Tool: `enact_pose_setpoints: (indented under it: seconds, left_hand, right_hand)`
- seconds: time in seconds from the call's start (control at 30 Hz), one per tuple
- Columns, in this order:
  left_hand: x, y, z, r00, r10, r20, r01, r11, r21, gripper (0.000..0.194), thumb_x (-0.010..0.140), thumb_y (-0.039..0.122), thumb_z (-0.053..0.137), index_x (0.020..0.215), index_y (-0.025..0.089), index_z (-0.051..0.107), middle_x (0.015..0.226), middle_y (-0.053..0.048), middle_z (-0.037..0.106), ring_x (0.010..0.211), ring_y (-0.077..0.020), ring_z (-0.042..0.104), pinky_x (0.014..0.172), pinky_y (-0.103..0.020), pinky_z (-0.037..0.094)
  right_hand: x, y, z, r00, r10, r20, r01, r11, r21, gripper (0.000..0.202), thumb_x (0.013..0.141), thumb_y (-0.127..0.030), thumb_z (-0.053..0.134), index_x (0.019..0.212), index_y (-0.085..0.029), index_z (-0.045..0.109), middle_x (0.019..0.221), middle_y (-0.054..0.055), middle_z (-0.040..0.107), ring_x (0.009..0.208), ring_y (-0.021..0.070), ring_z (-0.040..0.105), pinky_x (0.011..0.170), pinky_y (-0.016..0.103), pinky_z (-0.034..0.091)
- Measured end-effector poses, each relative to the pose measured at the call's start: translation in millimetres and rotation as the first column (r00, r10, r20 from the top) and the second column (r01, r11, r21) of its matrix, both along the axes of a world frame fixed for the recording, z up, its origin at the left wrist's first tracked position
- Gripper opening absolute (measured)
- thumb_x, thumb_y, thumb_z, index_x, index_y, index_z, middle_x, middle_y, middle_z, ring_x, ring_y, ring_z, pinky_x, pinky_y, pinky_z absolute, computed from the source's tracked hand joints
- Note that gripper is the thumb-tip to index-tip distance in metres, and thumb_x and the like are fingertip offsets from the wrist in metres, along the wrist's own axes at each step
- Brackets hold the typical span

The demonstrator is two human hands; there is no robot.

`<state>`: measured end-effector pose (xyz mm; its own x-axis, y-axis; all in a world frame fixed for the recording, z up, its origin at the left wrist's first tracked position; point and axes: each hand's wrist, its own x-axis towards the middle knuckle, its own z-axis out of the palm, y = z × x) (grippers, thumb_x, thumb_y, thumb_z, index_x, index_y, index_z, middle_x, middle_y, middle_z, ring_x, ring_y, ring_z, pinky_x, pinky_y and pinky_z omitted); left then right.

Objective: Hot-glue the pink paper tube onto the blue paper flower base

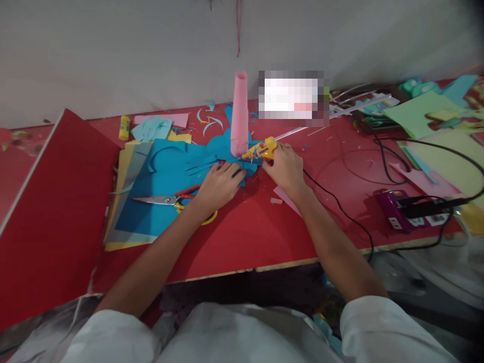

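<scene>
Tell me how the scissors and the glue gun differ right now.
The scissors lie on blue paper, partly under the left forearm, while the glue gun is gripped in the right hand.
The scissors show long metal blades; the glue gun has a chunky yellow body.
The scissors have one red and one yellow handle loop, whereas the glue gun is mostly yellow.
Both point leftward.
</scene>
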<state>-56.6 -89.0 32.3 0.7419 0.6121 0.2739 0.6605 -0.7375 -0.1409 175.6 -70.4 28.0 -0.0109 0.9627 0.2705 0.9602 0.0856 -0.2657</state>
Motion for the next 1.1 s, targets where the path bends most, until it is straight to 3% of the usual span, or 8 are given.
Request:
enact_pose_setpoints:
  seconds: [0.13, 0.27, 0.53, 0.73, 0.93, 1.1]
  left_hand:
    - [-1.1, 0.4, 0.0, 0.999, -0.022, 0.026, 0.022, 0.999, -0.03, 0.031, 0.107, 0.035, 0.059, 0.128, 0.016, 0.071, 0.124, -0.014, 0.074, 0.113, -0.0336, 0.067, 0.09, -0.047, 0.045]
    - [-1.8, -0.3, 1.4, 0.997, -0.029, 0.072, 0.034, 0.998, -0.058, 0.052, 0.109, 0.058, 0.051, 0.123, 0.015, 0.075, 0.123, -0.014, 0.076, 0.112, -0.0336, 0.068, 0.09, -0.048, 0.045]
    - [-0.2, -0.5, 1.6, 0.999, 0.031, 0.013, -0.03, 0.995, -0.096, 0.032, 0.112, 0.034, 0.051, 0.122, 0.018, 0.076, 0.123, -0.011, 0.076, 0.109, -0.0298, 0.071, 0.084, -0.045, 0.047]
    - [0.4, -1.8, 4.8, 0.999, 0.049, 0.016, -0.046, 0.987, -0.155, 0.03, 0.111, 0.033, 0.053, 0.123, 0.019, 0.076, 0.125, -0.011, 0.075, 0.11, -0.0286, 0.071, 0.083, -0.042, 0.051]
    - [0.2, -1.4, 2.5, 0.998, 0.057, 0.018, -0.053, 0.987, -0.149, 0.028, 0.11, 0.033, 0.055, 0.122, 0.02, 0.076, 0.122, -0.011, 0.075, 0.111, -0.0286, 0.071, 0.083, -0.042, 0.051]
    - [0.3, -1.5, 2.6, 0.998, 0.059, 0.012, -0.057, 0.987, -0.148, 0.028, 0.11, 0.033, 0.055, 0.123, 0.02, 0.076, 0.123, -0.01, 0.075, 0.112, -0.0289, 0.071, 0.085, -0.042, 0.052]
  right_hand:
    - [1.0, 1.0, -2.0, 1.0, 0.003, 0.009, -0.003, 1.0, 0.011, 0.038, 0.097, -0.026, 0.064, 0.132, -0.011, 0.063, 0.123, 0.022, 0.075, 0.121, 0.0382, 0.066, 0.089, 0.045, 0.056]
    - [0.6, 0.5, -2.2, 1.0, 0.005, 0.015, -0.005, 1.0, 0.016, 0.036, 0.098, -0.026, 0.064, 0.131, -0.011, 0.064, 0.122, 0.022, 0.076, 0.12, 0.0378, 0.066, 0.088, 0.045, 0.056]
    - [3.1, 0.9, -0.6, 1.0, -0.004, 0.022, 0.003, 1.0, 0.016, 0.036, 0.097, -0.023, 0.065, 0.131, -0.012, 0.063, 0.121, 0.021, 0.075, 0.12, 0.0373, 0.067, 0.088, 0.044, 0.057]
    - [4.9, -0.1, 0.7, 0.999, -0.017, 0.037, 0.017, 1.0, -0.001, 0.034, 0.094, -0.022, 0.066, 0.126, -0.012, 0.064, 0.118, 0.02, 0.075, 0.118, 0.0376, 0.067, 0.089, 0.046, 0.058]
    - [-0.8, -0.9, -0.5, 0.999, 0.028, 0.031, -0.028, 1.0, -0.002, 0.038, 0.097, -0.02, 0.062, 0.134, -0.012, 0.061, 0.126, 0.022, 0.073, 0.122, 0.0374, 0.066, 0.091, 0.046, 0.057]
    - [2.4, 0.5, -0.2, 0.999, -0.008, 0.034, 0.008, 1.0, -0.003, 0.034, 0.093, -0.019, 0.063, 0.127, -0.012, 0.064, 0.118, 0.021, 0.075, 0.119, 0.0377, 0.067, 0.087, 0.045, 0.058]
